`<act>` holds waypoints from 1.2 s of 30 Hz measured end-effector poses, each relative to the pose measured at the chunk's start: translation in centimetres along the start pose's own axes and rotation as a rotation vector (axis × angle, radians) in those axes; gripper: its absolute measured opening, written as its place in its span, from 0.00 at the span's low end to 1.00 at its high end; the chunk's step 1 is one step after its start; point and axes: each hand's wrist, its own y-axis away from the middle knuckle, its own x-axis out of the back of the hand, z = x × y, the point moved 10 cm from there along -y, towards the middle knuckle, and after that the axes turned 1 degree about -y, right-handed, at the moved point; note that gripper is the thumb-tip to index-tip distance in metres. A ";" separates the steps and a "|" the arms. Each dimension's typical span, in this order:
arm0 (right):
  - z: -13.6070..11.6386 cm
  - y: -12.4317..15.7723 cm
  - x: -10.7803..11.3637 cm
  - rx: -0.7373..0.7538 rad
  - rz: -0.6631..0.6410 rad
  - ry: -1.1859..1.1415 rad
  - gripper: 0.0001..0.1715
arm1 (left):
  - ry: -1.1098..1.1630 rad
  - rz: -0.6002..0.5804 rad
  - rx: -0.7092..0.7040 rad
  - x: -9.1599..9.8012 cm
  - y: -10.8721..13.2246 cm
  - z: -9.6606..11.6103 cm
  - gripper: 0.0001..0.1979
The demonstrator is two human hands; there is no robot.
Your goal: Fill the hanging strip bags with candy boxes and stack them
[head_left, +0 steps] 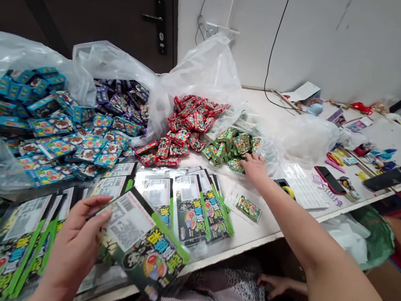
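My left hand (pixel 80 233) is closed on the upper left corner of a black-and-green printed packaging bag (pixel 150 251), held tilted above the table edge. The bag's white label panel and colourful round picture face up. My right hand (pixel 255 168) reaches out to a pile of small green boxes (pixel 237 146), its fingers apart and its fingertips at the pile's near right side. Whether they touch a box is hard to see. More of the black-and-green bags (pixel 191 214) lie in overlapping rows between my hands. A single green box (pixel 249 208) in a clear sleeve lies below my right forearm.
Clear plastic sacks (pixel 209 66) along the back spill red boxes (pixel 190 119), purple boxes (pixel 121 96) and blue boxes (pixel 74 136). On the right lie a phone (pixel 329 180), a paper sheet (pixel 304 186) and small clutter. Another person's hands (pixel 274 287) show below the table edge.
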 end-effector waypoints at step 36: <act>-7.2 9.9 -9.5 0.171 -0.148 -0.427 0.39 | -1.035 -0.821 -0.609 -9.2 1.5 0.7 0.45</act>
